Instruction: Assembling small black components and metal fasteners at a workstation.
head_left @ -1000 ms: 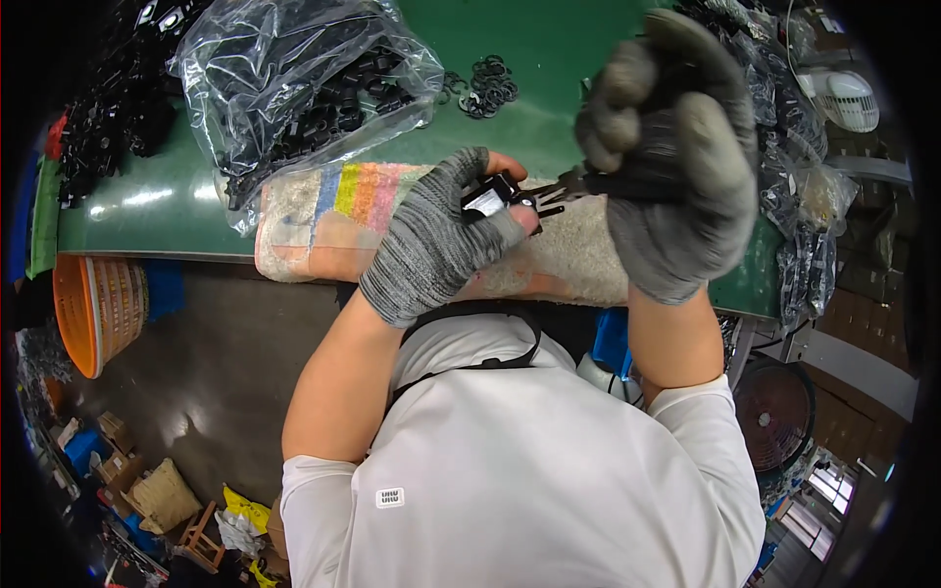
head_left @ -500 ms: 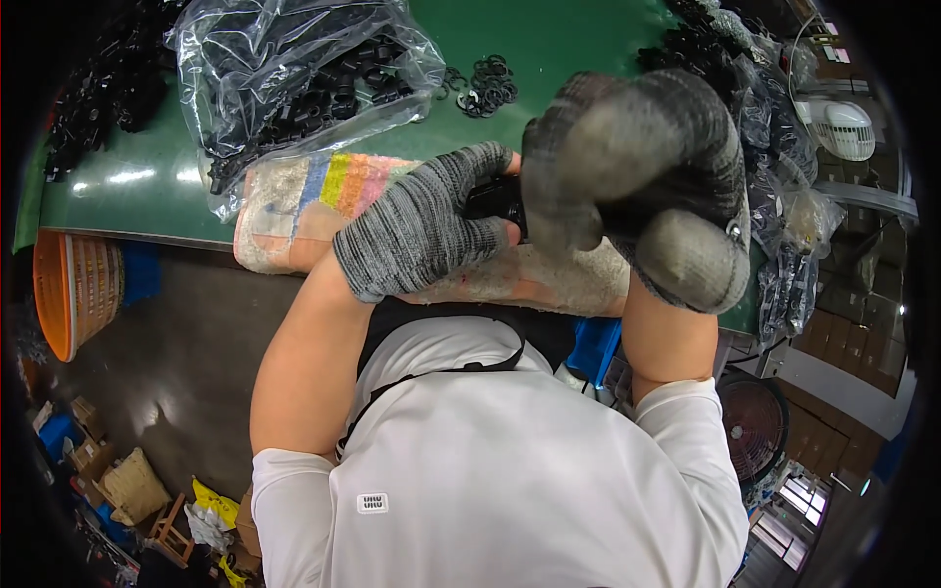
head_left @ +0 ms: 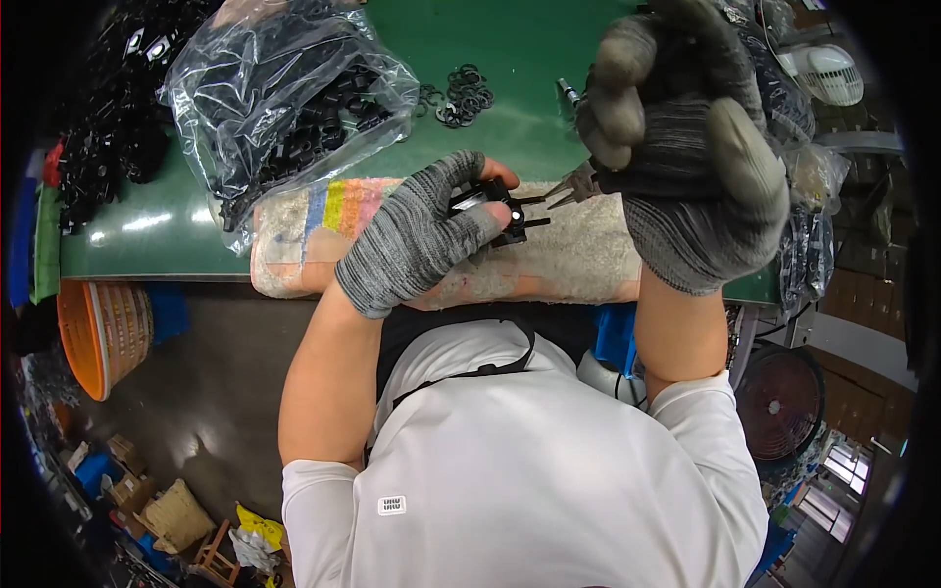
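Workshop all around me here: black parts piled along the left edge of the green table, a clear bag of more beside them, an orange basket below the near left corner, a big fan below the right, cartons about the floor.

the left glove and right glove are streaked grey and black. the part is black. the table is green, the shirt white, the basket rim orange. the beige mat has blue, yellow, orange and pink stripes.
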`<state>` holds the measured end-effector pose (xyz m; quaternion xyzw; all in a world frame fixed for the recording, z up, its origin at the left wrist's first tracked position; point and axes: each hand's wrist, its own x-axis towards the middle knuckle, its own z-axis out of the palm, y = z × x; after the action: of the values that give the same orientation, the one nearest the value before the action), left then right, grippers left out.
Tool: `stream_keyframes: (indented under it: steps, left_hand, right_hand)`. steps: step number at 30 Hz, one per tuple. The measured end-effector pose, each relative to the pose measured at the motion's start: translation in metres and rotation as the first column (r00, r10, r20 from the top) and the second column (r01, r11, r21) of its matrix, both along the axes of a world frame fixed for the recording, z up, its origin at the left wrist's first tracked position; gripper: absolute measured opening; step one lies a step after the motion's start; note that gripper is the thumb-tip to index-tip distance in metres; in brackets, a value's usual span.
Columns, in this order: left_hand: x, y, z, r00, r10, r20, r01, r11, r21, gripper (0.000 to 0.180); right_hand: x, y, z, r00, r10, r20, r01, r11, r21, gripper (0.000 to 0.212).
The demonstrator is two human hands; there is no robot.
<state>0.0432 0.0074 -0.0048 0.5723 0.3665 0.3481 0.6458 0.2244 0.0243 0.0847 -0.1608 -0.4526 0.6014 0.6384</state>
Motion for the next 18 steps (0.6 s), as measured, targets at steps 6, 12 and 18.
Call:
stream_keyframes:
  steps: [6,12,18]
  left_hand:
    - [0.013,-0.004,0.011,0.984,0.053,-0.17,-0.053,0.999,0.003,0.034]
    - [0.013,-0.008,-0.004,0.993,0.092,-0.076,-0.083,0.991,0.108,0.038]
    - [0.007,-0.013,0.0,0.991,0.112,-0.074,-0.113,0.993,-0.012,0.042]
  right_hand:
    - [-0.008,-0.011,0.014,0.962,-0.088,-0.259,0.01,0.958,-0.287,0.058]
    - [-0.008,-0.012,0.004,0.99,-0.142,0.012,0.141,0.963,-0.231,0.055]
    - [-0.025,-0.026,-0.008,0.952,-0.204,0.23,0.237,0.963,-0.13,0.052]
